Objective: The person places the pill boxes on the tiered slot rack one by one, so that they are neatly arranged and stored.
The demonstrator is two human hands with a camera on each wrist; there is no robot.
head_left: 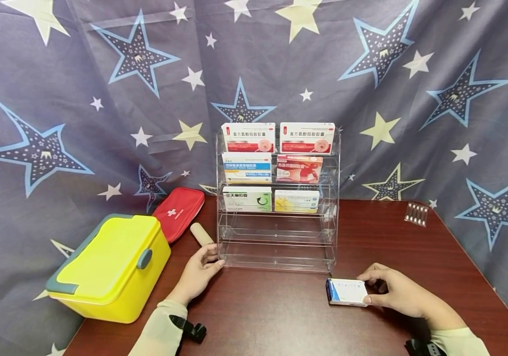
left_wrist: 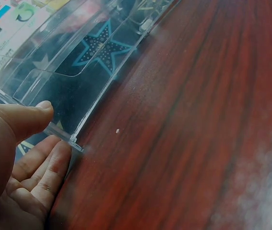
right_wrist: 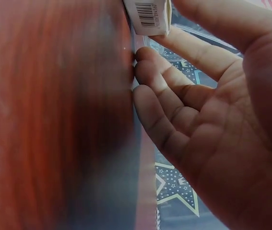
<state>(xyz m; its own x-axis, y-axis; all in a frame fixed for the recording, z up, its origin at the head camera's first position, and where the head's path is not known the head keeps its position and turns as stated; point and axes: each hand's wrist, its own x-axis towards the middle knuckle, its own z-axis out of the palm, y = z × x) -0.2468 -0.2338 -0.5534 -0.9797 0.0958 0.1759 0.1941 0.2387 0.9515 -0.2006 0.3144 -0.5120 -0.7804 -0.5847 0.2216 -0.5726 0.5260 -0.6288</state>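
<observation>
A clear acrylic display rack (head_left: pixel 276 257) stands on the table with medicine boxes on its three upper tiers; its two lower tiers show bare plastic. At the rack's lower left corner is my left hand (head_left: pixel 198 274), thumb and fingers on either side of the side panel's edge, as the left wrist view shows (left_wrist: pixel 35 187). My right hand (head_left: pixel 398 291) pinches one end of a white and blue medicine box (head_left: pixel 347 291) at the front right of the rack. In the right wrist view, the box's barcoded end (right_wrist: pixel 147 17) sits by the thumb and index finger, the other fingers loosely bent.
A yellow lidded case (head_left: pixel 111 272) stands on the left, with a red first-aid pouch (head_left: pixel 180 212) behind it. A beige roll (head_left: pixel 201 234) lies beside the rack. Toward the far right edge of the table (head_left: pixel 383 237) lies a small clear pack of capsule-like items (head_left: pixel 416 214). Star-patterned cloth hangs behind.
</observation>
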